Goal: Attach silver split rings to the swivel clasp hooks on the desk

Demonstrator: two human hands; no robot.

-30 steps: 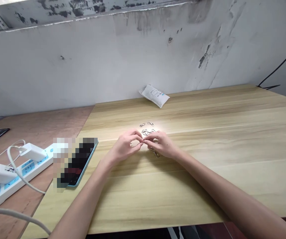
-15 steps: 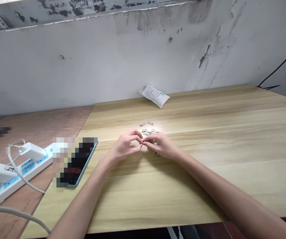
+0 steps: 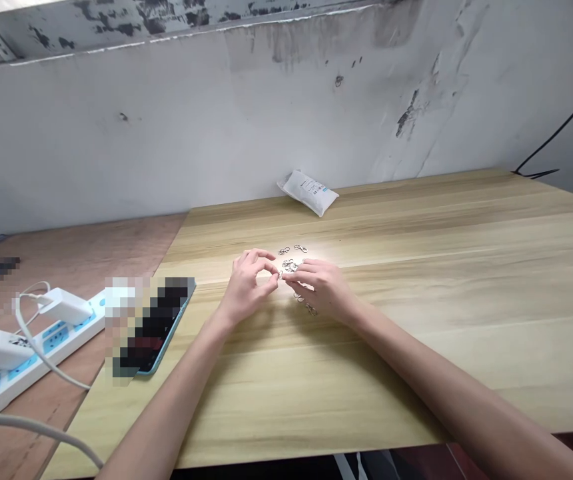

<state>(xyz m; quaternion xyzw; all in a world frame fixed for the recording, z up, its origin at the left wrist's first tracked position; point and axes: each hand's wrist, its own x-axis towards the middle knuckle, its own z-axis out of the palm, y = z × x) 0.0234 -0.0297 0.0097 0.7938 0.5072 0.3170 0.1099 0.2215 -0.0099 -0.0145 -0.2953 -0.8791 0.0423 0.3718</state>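
Observation:
My left hand (image 3: pixel 247 283) pinches a small metal ring (image 3: pixel 280 274) between thumb and index finger, its other fingers curled loosely above. From the other side, my right hand (image 3: pixel 330 288) meets the ring with its closed thumb and fingertips; the exact contact is too small to make out. Just behind the fingertips is a small pile of metal snap hooks (image 3: pixel 289 265), partly covered by my right hand. Farther back lie a single snap hook (image 3: pixel 300 248) and another metal clasp (image 3: pixel 284 251). More metal clasps (image 3: pixel 311 309) show below my right palm.
A white plastic packet (image 3: pixel 310 192) lies on the wooden table (image 3: pixel 441 280) near the wall. To the left are a phone (image 3: pixel 166 327) with a blurred-out screen and a white power strip (image 3: pixel 51 343) with chargers and cables. A black cable (image 3: pixel 561 127) hangs at the far right.
The hands have drawn slightly apart at the fingertips, my left hand shifting a little left and up. The small ring between them now shows.

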